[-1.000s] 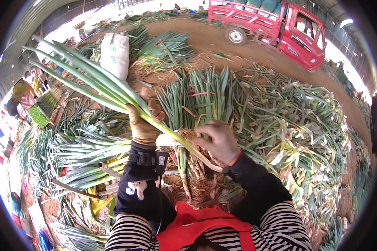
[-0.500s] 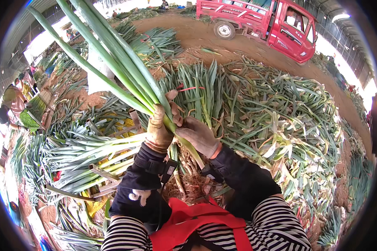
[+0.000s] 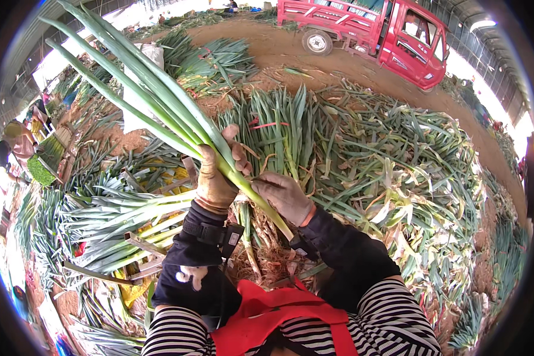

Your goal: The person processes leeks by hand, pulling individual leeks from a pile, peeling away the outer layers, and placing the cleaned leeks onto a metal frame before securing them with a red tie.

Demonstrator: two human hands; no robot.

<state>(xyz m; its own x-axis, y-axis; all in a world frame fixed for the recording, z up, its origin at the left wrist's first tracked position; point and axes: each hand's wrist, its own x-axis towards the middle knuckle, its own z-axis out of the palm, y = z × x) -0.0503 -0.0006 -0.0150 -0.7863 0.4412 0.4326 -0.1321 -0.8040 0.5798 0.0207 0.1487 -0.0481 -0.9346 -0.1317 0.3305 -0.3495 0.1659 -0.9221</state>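
My gloved left hand (image 3: 215, 185) is wrapped round the stalk of a big green onion (image 3: 187, 118). Its long leaves fan up to the far left, while the pale lower stem slants down toward my right wrist. Against that stem, just below the left hand, my gloved right hand (image 3: 286, 199) has its fingers curled in a pinch; whether they grip the stem or a loose outer leaf is hidden. Under the stem lies a clump of roots and pale stalks (image 3: 270, 255). Beyond my hands stands a bundle of green onions (image 3: 285, 127) with a red tie.
To the left, trimmed green onions (image 3: 124, 222) lie beside a metal frame (image 3: 142, 243). A wide heap of stripped leaves (image 3: 397, 178) spreads on the right. Farther off are a white sack (image 3: 137, 101), more green onions (image 3: 216, 62), a red cargo truck (image 3: 409, 44) and people at far left.
My left hand has shifted a little left, and the green onion leans farther that way. The right fingers have drawn slightly right and remain at the stem.
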